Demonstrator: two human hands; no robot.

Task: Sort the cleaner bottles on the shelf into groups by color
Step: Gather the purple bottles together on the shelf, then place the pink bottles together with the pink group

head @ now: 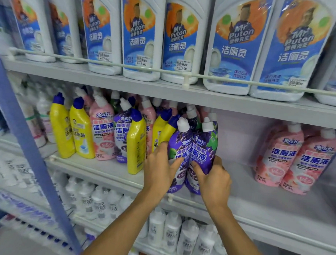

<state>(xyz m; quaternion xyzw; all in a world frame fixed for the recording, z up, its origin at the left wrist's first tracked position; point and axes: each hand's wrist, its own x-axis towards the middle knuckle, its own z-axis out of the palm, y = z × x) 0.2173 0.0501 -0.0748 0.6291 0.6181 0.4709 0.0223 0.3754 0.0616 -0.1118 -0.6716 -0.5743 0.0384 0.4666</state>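
Observation:
Two purple bottles with white caps stand side by side at the front of the middle shelf (257, 197). My left hand (160, 166) grips the left purple bottle (178, 146), and my right hand (213, 180) grips the right purple bottle (204, 149). To their left stand mixed yellow bottles (136, 145), a pink bottle (103, 134) and another purple bottle (122, 132), with more behind. Two pink bottles (296, 158) stand apart at the far right of the same shelf.
Big white bottles with blue labels (234, 44) fill the upper shelf behind a rail. Small white bottles (175, 233) fill the shelf below. A blue upright post (23, 137) runs down the left. Bare shelf lies between the purple pair and the pink pair.

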